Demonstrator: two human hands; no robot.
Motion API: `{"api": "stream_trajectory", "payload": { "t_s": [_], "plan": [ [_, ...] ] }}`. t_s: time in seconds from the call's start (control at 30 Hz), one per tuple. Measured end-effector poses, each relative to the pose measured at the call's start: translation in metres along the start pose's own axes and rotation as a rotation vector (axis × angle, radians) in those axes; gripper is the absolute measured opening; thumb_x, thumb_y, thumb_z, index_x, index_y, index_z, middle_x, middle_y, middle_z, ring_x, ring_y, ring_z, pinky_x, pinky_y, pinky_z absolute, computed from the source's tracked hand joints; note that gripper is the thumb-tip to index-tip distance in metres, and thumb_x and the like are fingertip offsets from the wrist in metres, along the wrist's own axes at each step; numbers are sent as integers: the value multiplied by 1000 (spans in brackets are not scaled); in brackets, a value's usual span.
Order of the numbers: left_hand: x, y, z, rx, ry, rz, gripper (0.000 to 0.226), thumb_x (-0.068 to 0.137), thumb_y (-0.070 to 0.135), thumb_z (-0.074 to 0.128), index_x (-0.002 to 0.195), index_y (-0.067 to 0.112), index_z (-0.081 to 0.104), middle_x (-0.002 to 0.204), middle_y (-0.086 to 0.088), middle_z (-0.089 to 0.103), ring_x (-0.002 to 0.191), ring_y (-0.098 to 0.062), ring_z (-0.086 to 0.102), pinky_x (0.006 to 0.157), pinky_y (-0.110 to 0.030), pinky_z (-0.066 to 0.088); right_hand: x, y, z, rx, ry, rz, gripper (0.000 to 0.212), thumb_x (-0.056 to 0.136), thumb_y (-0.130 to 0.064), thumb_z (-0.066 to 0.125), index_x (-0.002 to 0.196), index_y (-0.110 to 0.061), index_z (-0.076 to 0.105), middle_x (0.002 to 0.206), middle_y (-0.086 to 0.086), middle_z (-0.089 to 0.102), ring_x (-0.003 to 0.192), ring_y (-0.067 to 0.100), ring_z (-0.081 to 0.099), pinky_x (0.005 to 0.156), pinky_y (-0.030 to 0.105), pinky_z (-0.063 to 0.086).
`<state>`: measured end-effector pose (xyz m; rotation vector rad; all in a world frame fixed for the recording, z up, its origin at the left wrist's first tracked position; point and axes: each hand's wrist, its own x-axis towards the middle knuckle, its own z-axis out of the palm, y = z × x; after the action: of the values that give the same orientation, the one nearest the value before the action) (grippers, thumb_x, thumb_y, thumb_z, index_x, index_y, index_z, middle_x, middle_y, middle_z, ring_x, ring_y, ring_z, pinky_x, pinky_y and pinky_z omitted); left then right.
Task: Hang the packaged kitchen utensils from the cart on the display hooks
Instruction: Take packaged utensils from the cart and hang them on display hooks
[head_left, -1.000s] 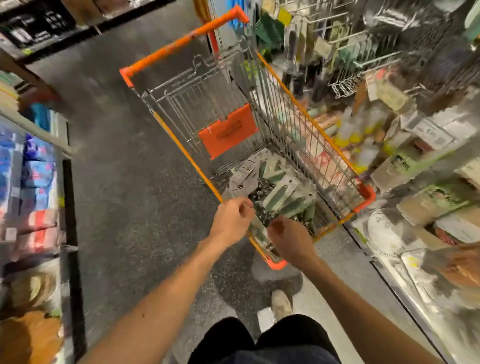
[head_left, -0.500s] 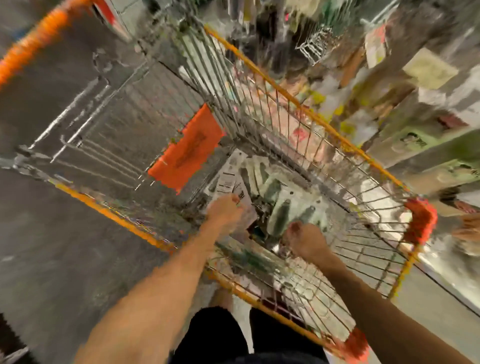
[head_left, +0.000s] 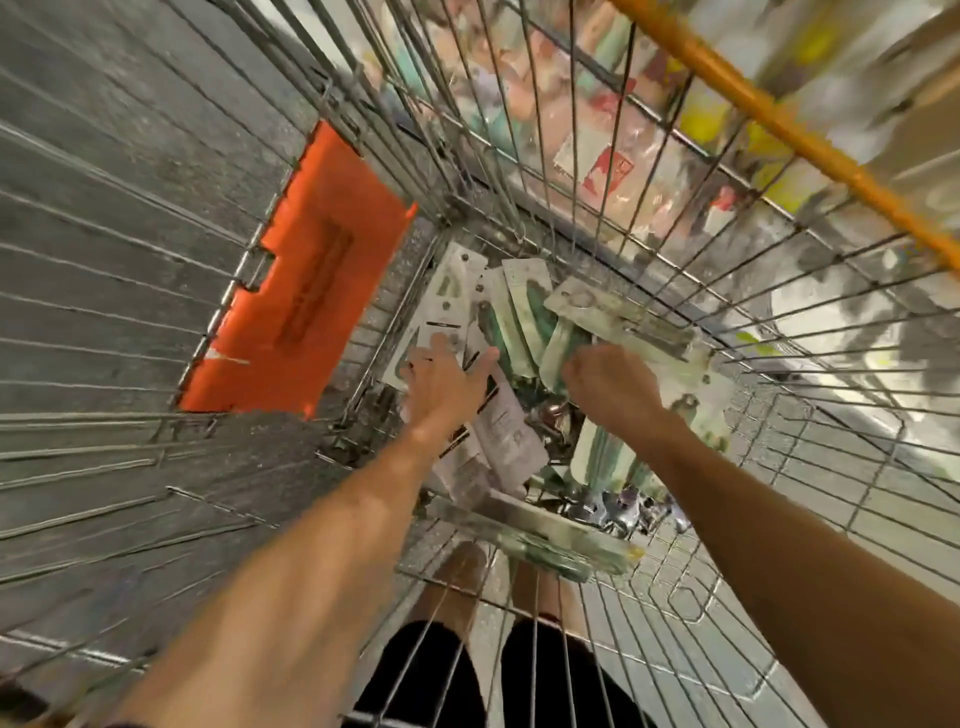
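Hands both down inside the wire cart, working at its bottom. Packaged utensils lie there in a loose, overlapping heap: flat card-backed packs, mostly pale with green handles showing, and some bare metal glinting in the middle of the pile. One more pack sits nearer, against the near wall. Left hand lies on the left side of the heap, fingers straight and spread, thumb out, pressing on the cards and gripping nothing. Right hand is knuckles-up over the green packs; its fingers curl down out of sight, so whether they hold a pack cannot be told. Orange flap hangs on the far wall of the cart; blurred shelf goods show through the right-hand wire. No display hooks in view. Judgement: the packs should be light and fairly stiff, but slick where film-covered and prone to sliding over each other or snagging in the wire. Best hold is a pinch at the top edge of one card near its hang hole, lifting one at a time.
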<state>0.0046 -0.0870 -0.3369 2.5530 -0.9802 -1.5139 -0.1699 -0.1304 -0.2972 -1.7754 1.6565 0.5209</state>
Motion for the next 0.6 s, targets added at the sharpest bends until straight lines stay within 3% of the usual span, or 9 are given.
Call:
{"api": "stream_trajectory", "payload": {
  "t_s": [0.07,0.13,0.23,0.3,0.37,0.43,0.6],
  "plan": [
    [14,1,5,-14,-29,-12,107,73,87,49,154,26,15,164,-18,3,150,-43,1,115,-68,16,14,-4,2,-21,8,38,35,102,-30,40,99,-5,65,101,12,63,91,32,64,68,35,48],
    [21,7,13,-13,-102,-65,124,66,91,52,157,30,-6,162,-18,-21,148,-45,-17,113,-73,8,23,-10,2,-77,-23,75,36,103,-32,38,111,-7,62,114,15,59,105,35,60,75,37,44],
    [26,12,20,69,-164,-99,127,74,72,68,155,26,-18,156,-19,-35,143,-44,-30,112,-71,7,24,-22,2,-162,-138,79,39,108,-29,33,137,-12,51,137,19,48,129,36,46,99,44,45],
    [24,10,19,34,-124,-100,115,84,48,72,156,25,-14,161,-17,-24,148,-43,-18,116,-63,14,24,-25,7,-136,-112,129,50,105,-39,39,142,-5,42,140,23,46,129,38,46,96,44,46],
    [21,5,15,-76,-64,-94,108,87,31,73,157,27,-9,165,-14,3,150,-39,10,116,-54,24,27,-24,11,-26,-79,199,64,99,-47,48,140,0,37,135,22,52,122,37,53,90,41,46],
    [17,3,12,-234,-58,-104,107,88,23,73,157,28,-7,161,-11,24,144,-35,31,115,-49,29,28,-21,10,44,-69,219,64,95,-48,56,134,-1,39,128,20,57,117,36,56,84,38,44],
    [21,-2,9,-460,-94,-235,105,87,27,73,158,22,-4,162,-6,24,146,-32,28,120,-47,26,28,-14,12,197,-78,254,74,84,-40,73,138,-4,36,134,18,49,122,37,50,95,41,43]
  ]
}}
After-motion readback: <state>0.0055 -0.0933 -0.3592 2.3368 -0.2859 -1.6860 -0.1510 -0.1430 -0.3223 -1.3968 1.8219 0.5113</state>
